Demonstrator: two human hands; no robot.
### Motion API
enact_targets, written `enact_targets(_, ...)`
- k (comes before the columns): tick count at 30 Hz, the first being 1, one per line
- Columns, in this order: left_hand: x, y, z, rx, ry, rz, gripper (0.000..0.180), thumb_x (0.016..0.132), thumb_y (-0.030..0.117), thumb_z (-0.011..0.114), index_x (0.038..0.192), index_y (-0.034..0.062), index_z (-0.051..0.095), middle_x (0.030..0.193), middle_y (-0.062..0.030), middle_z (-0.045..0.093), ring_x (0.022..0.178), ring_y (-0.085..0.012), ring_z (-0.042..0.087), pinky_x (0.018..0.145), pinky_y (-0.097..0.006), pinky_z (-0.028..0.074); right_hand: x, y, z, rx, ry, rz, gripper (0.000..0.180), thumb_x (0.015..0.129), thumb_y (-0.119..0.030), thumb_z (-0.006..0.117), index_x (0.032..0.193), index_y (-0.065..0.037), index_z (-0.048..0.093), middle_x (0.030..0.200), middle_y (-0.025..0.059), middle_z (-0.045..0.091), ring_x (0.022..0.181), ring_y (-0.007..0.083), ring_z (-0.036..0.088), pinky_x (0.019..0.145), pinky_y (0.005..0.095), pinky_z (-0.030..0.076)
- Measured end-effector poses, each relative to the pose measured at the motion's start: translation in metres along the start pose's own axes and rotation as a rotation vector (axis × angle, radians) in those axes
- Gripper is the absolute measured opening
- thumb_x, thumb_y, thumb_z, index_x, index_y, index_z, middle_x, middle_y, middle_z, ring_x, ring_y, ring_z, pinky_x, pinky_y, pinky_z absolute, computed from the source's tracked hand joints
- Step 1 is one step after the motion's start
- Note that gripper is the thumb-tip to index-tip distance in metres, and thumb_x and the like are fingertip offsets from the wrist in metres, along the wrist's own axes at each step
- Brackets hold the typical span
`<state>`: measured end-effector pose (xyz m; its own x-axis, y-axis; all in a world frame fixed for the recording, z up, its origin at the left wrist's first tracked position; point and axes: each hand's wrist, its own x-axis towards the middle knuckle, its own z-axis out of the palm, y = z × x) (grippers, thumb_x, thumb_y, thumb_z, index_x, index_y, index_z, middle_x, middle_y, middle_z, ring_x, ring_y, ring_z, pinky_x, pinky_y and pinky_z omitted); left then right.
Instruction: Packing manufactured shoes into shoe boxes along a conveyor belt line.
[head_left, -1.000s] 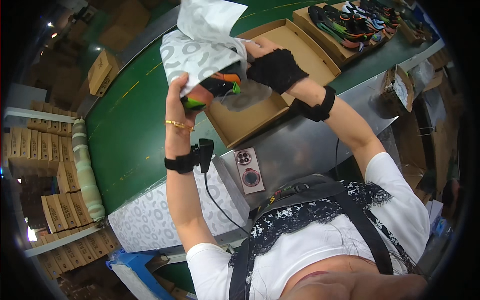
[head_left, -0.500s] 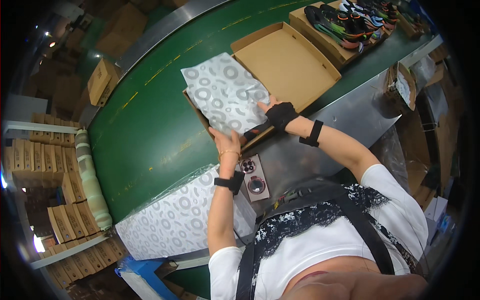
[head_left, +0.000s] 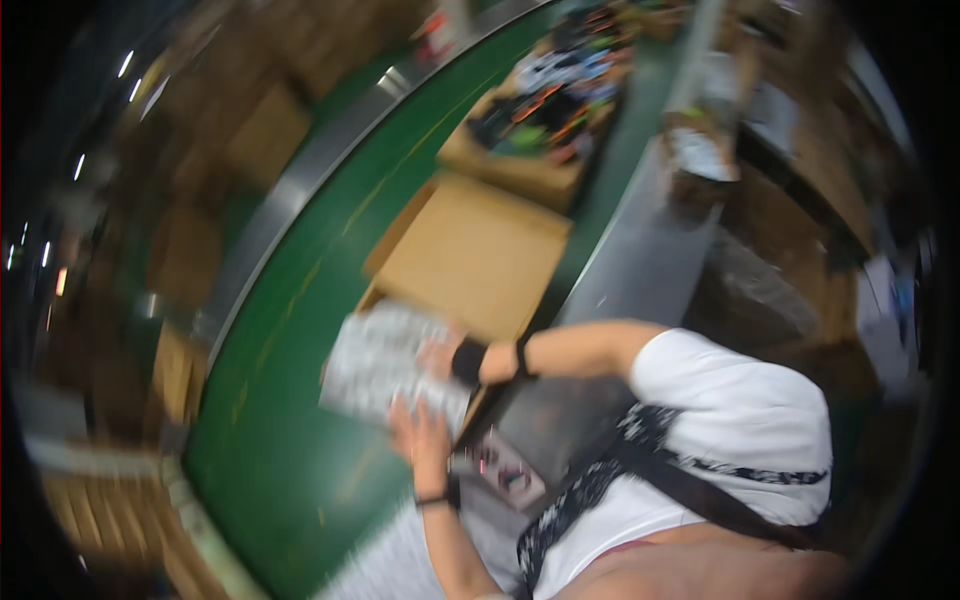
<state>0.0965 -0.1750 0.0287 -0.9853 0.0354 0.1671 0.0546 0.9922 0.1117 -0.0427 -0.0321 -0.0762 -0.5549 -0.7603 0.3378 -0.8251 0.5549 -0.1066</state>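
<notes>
An open cardboard shoebox, its lid (head_left: 480,260) folded back, lies on the green conveyor belt. White tissue paper (head_left: 375,345) with a grey ring pattern, smeared by motion here, covers the box's near part. My left hand (head_left: 420,437) rests at the paper's near edge, fingers stretched and apart. Flat on the paper's right side lies my right hand (head_left: 440,357), blurred but with its fingers extended. A black band circles each wrist. The paper hides whatever lies in the box.
A carton piled with dark, multicoloured shoes (head_left: 545,120) stands beyond the lid. Close to my body are a pinkish phone (head_left: 508,472) and a stack of patterned paper (head_left: 395,555). Brown boxes (head_left: 115,515) are stacked at lower left; a metal ledge (head_left: 640,240) borders the belt.
The view has swung, so the box and shoes appear farther left and lower. My right hand has shifted inward over the paper; my left hand's fingers now point across it.
</notes>
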Motion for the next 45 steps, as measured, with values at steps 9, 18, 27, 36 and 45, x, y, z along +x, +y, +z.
enact_targets(9,-0.015,-0.031,0.023,-0.209,0.319,-0.527,0.064,0.076,0.036,0.051,0.121,-0.0045,0.031,0.128,-0.0232,0.024,0.110,-0.0439,0.031,0.090,-0.048,0.029,-0.036,-0.007,-0.143,0.395,-0.109,-0.012,0.037,0.068,-0.031,0.057,0.099,-0.012,0.051,0.112,0.0095,0.046,0.103,0.0248,0.043,0.085,0.0485,0.031)
enact_targets(18,-0.012,-0.100,0.083,0.199,-0.425,-0.124,0.034,0.082,0.027,0.042,0.087,-0.0032,0.056,0.074,-0.0210,0.059,0.068,-0.0338,0.059,0.058,-0.038,0.048,-0.094,0.081,-0.114,1.802,0.145,1.475,0.024,0.073,-0.028,0.056,0.091,-0.012,0.056,0.072,0.0067,0.054,0.056,0.0183,0.051,0.048,0.0325,0.041)
enact_targets(27,0.027,0.022,0.020,0.070,-0.274,-0.287,0.040,0.082,0.038,0.039,0.101,0.0039,0.045,0.090,-0.0189,0.051,0.078,-0.0349,0.055,0.063,-0.046,0.046,-0.154,0.024,-0.261,0.334,0.269,0.401,0.051,0.080,-0.010,0.030,0.129,-0.022,0.023,0.124,0.0139,0.034,0.115,0.0266,0.034,0.090,0.0502,0.024)
enact_targets(36,-0.049,0.262,0.046,-1.367,-0.554,-0.614,0.058,0.079,0.043,0.043,0.121,0.0073,0.023,0.116,-0.0186,0.035,0.094,-0.0392,0.047,0.066,-0.051,0.043,-0.418,0.072,-0.325,-0.091,0.086,0.247,0.050,0.081,-0.014,0.031,0.128,-0.030,0.025,0.132,0.0117,0.025,0.117,0.0264,0.033,0.084,0.0455,0.029)
enact_targets(45,0.026,0.472,0.006,-1.447,-0.203,-0.485,0.061,0.081,0.044,0.044,0.127,0.0081,0.025,0.120,-0.0164,0.038,0.089,-0.0313,0.050,0.063,-0.042,0.043,-0.631,0.130,-0.383,-0.165,0.386,0.215,0.043,0.078,-0.012,0.038,0.117,-0.029,0.042,0.123,0.0095,0.039,0.108,0.0221,0.041,0.079,0.0399,0.031)
